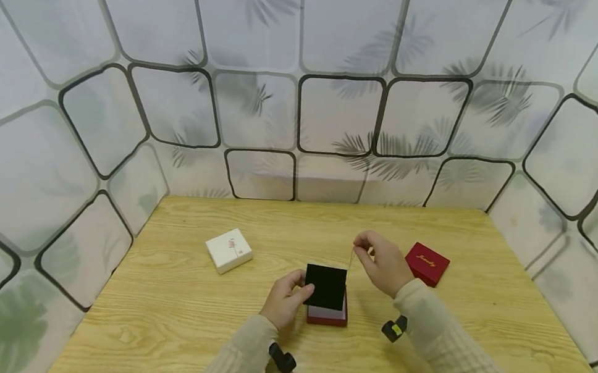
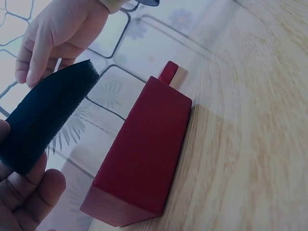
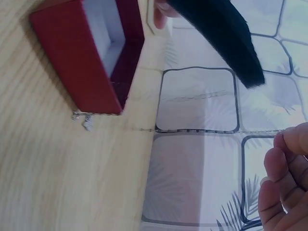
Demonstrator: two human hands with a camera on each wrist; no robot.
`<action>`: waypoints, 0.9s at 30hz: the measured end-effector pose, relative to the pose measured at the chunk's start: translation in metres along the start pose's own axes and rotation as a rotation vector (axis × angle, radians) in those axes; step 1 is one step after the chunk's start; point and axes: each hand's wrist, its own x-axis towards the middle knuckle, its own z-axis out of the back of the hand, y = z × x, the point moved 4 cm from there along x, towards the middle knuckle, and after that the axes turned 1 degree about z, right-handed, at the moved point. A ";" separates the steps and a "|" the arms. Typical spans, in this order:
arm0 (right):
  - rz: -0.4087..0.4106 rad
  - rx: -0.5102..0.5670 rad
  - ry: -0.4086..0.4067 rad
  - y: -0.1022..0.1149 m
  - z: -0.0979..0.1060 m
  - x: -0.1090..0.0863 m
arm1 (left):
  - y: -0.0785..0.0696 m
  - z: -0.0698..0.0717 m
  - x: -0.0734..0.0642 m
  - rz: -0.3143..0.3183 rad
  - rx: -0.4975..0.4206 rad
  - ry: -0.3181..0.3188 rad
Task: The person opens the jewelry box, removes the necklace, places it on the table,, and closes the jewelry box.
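Observation:
My left hand (image 1: 285, 300) pinches a square black foam insert (image 1: 325, 287) between thumb and fingers, above an open red jewelry box (image 1: 327, 321). In the left wrist view the foam's (image 2: 50, 115) rough edge shows, tilted beside the red box (image 2: 139, 154). My right hand (image 1: 383, 265) is raised to the right, its thumb and fingertip pinching the end of a thin silver chain (image 3: 202, 131). Down from these fingers the chain hangs toward the box. Small silver charms (image 3: 86, 121) show at the box's edge in the right wrist view. The box's pale inside (image 3: 103, 33) is visible.
A red lid (image 1: 427, 263) with gold lettering lies at the right, just behind my right wrist. On the left stands a white box (image 1: 229, 250) with a small floral print. Patterned cloth (image 1: 335, 116) rises behind the wooden table (image 1: 176, 321).

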 end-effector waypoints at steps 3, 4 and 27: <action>-0.024 0.017 -0.012 0.000 0.005 0.002 | 0.016 -0.002 0.002 0.014 -0.003 -0.011; -0.034 0.025 -0.019 0.000 0.007 0.002 | 0.019 -0.003 0.002 0.022 -0.003 -0.014; -0.174 0.328 -0.124 0.000 0.052 0.015 | 0.025 -0.006 0.000 0.055 0.066 0.044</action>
